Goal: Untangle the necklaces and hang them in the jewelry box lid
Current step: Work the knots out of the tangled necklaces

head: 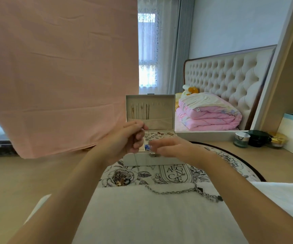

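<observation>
Left hand [128, 138] pinches thin chain [136, 164] — hanging to patterned mat [149, 174], right hand [170, 147] blurred, fingers loosely spread, jewelry box lid [161, 104] upright behind, tangled necklaces [120, 177] on mat

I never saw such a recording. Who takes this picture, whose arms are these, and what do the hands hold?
No machine here: a person wears one camera on the head, so you look down along their own arms. The left hand pinches a silver chain, which hangs down and trails across the surface below. The right hand is relaxed and seems empty. Behind them stands an open jewelry box; its lid already carries some hanging chains. A tangle of necklaces waits on the flowered mat.
</observation>
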The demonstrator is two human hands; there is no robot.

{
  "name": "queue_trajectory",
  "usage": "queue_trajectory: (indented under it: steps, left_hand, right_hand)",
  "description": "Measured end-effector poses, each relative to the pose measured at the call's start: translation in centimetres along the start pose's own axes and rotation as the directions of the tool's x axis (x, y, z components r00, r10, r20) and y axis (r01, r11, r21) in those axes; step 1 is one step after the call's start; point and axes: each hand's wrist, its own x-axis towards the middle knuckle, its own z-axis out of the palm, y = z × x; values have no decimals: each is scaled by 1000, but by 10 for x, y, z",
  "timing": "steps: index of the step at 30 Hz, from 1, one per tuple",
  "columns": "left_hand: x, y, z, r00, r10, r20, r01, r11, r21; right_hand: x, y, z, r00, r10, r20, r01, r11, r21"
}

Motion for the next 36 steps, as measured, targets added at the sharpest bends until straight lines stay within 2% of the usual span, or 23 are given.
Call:
queue_trajectory:
  steps: [2,5,8,13,15,18,20,24,29,32,36]
  left_hand:
    - [0,0,4,1000,-6,15,6,1000,5]
    - [0,0,1,1000,-5,4,6,1000,-23]
    - [-1,0,-7,1000,-5,-16,3,992,-127]
    - [7,-6,-21,991,-32,-128,-29,892,-452]
    - [17,-9,-15,988,-54,-144,-23,873,-488]
    - [41,-8,6,982,-87,-169,-4,880,-475]
    - [62,-3,26,982,-92,-164,9,894,-449]
    - [106,9,75,987,-85,-140,40,953,-301]
    - [165,20,120,986,6,-167,-17,998,-66]
    - [197,26,132,985,28,-170,-9,993,114]
    - [226,28,131,990,-20,-136,53,968,246]
  right_hand:
    - [8,-5,7,992,-93,85,67,961,267]
    - [14,-8,7,979,-150,135,97,937,337]
    - [12,-3,-5,987,-93,130,38,928,371]
    - [4,24,-44,999,48,6,-46,904,424]
    - [-1,30,-58,992,95,-84,-49,901,432]
    - [-8,32,-79,953,132,-273,-37,944,328]
    - [-12,27,-92,924,110,-366,3,956,294]
    - [-16,14,-116,906,20,-422,75,976,206]
    - [-13,0,-147,852,-109,-513,138,990,20]
    - [-3,-1,-168,809,-178,-561,109,982,-155]
    - [11,2,-191,760,-216,-613,18,950,-313]
